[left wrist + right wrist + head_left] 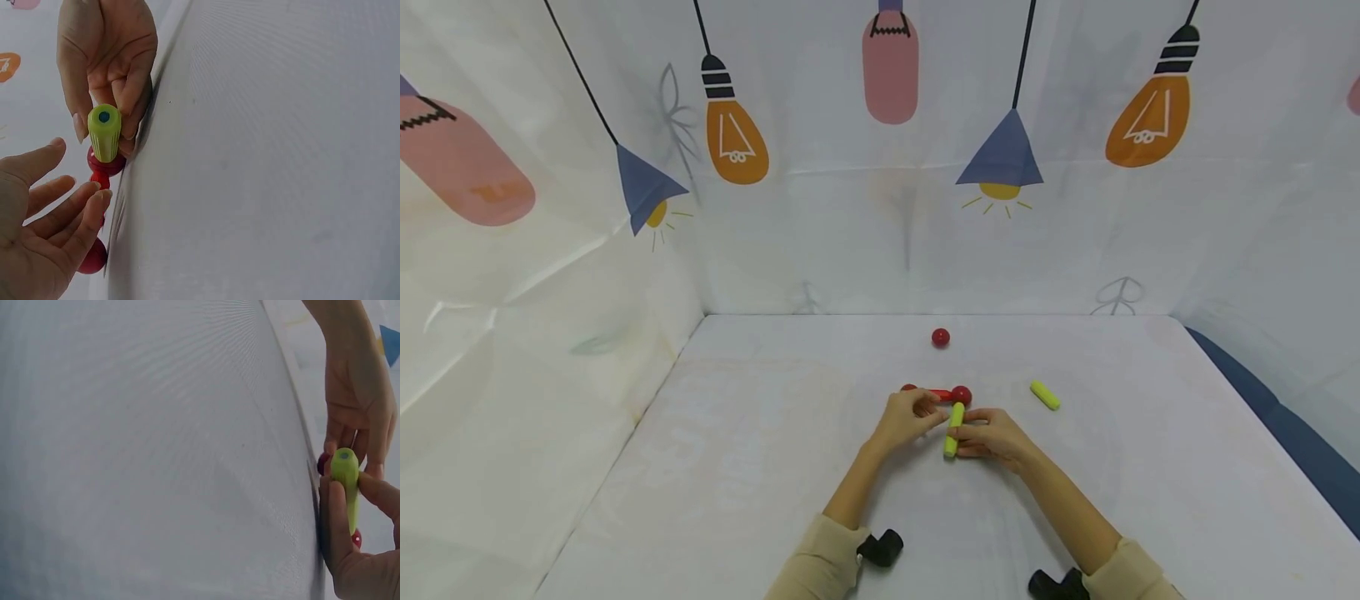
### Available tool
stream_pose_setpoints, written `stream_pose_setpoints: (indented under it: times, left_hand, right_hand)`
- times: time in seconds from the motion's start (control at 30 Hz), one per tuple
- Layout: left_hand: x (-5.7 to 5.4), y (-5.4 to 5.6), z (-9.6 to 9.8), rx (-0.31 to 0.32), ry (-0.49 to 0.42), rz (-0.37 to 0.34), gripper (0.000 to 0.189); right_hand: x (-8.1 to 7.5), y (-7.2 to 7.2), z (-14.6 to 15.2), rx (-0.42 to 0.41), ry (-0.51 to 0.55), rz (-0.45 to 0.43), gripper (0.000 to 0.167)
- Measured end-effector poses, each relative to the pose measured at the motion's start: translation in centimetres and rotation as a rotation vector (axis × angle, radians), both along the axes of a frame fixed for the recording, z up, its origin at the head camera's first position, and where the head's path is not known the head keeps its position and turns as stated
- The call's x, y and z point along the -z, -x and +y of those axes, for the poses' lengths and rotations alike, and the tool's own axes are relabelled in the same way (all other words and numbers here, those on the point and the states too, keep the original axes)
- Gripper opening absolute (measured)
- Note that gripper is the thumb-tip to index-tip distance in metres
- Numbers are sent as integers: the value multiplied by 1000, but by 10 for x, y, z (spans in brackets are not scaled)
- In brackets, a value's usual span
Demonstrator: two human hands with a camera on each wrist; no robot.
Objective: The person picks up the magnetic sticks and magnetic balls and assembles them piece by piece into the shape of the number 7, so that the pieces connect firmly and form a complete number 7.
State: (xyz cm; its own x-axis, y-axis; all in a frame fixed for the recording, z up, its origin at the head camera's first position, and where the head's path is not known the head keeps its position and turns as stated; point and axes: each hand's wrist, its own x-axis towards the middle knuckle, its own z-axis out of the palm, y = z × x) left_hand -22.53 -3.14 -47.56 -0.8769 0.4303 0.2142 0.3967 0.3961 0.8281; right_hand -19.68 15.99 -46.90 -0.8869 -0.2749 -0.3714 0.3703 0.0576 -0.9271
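Observation:
Between thumb and fingers my right hand [992, 437] pinches a yellow-green ribbed toy rod [957, 414]. Its far end is right at a red ball [962, 395]. A red rod [942, 394] runs from that ball toward another red ball [908, 387], partly covered by my left hand [904, 419]. In the left wrist view, the left fingertips [100, 192] lie beside the red rod [100, 180], with the thumb held apart. The near end of the yellow-green rod [104, 137] shows a small dark disc. In the right wrist view, the right fingers [338, 512] lie along this rod.
Behind the joined pieces a loose red ball [941, 337] sits on the white table [737, 467]. Another yellow-green rod [1045, 395] lies to the right. A printed curtain [850, 233] hangs along the table's back edge. Black wrist cameras [882, 548] stick out beside the sleeves.

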Motion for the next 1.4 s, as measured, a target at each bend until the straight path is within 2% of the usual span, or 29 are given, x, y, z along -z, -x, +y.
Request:
stream_pose_setpoints:
  times: [0.2, 0.27, 0.43, 0.67, 0.87, 1.2, 1.4]
  left_hand:
    - [-3, -4, 3, 92, -25, -159, 32]
    - [-2, -4, 3, 107, -37, -185, 31]
    - [0, -3, 5, 115, -18, -183, 32]
    - [3, -4, 7, 79, -12, -201, 32]
    - [4, -3, 9, 58, -21, -219, 34]
    - [5, -4, 11, 31, -52, -235, 34]
    - [8, -2, 13, 22, -87, -239, 34]
  right_hand:
    - [1, -1, -1, -16, 30, 4, 60]
    - [1, -1, -2, -13, 25, 2, 60]
    - [0, -1, -3, 1, 10, -13, 62]
    - [0, -1, -3, 0, 29, -28, 63]
    - [0, -2, -2, -19, 66, 2, 61]
    - [-1, -3, -1, 31, 3, 30, 57]
    - [-3, -3, 5, -17, -7, 59, 61]
